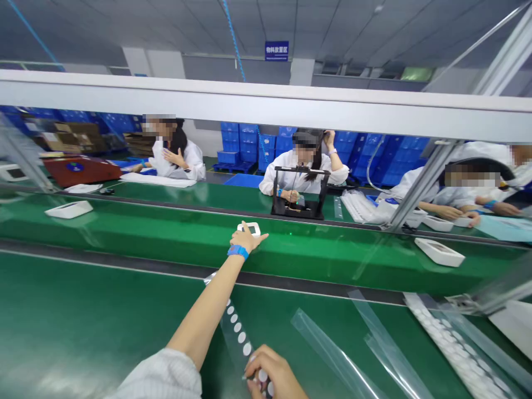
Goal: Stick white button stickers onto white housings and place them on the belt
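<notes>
Left hand, head view: The left hand (248,239), with a blue wristband (238,252), reaches forward, well apart from the other hand. Its fingers lie over the small white device; if they grip it, I cannot tell.
White device: This small white device (255,228) is at the fingertips of the left hand, over the green conveyor belt (316,252).
Right hand: The right hand (272,374) is nearer to the body, its thumb and fingers closed on the end of the sticker strip.
Sticker strip: The clear sticker strip (238,327) with white round pieces runs from the right hand forward, passing under the left forearm.
Clear strips: Some clear plastic strips (332,352) lie to the right of the right hand; farther right is a bundle of dotted strips (453,352).
Black stand: A black stand (298,211) is beyond the left hand and to its right, in front of a seated co-worker (272,176).
White housings: One white housing (70,209) is far left of the left hand, another (439,252) far right.
</notes>
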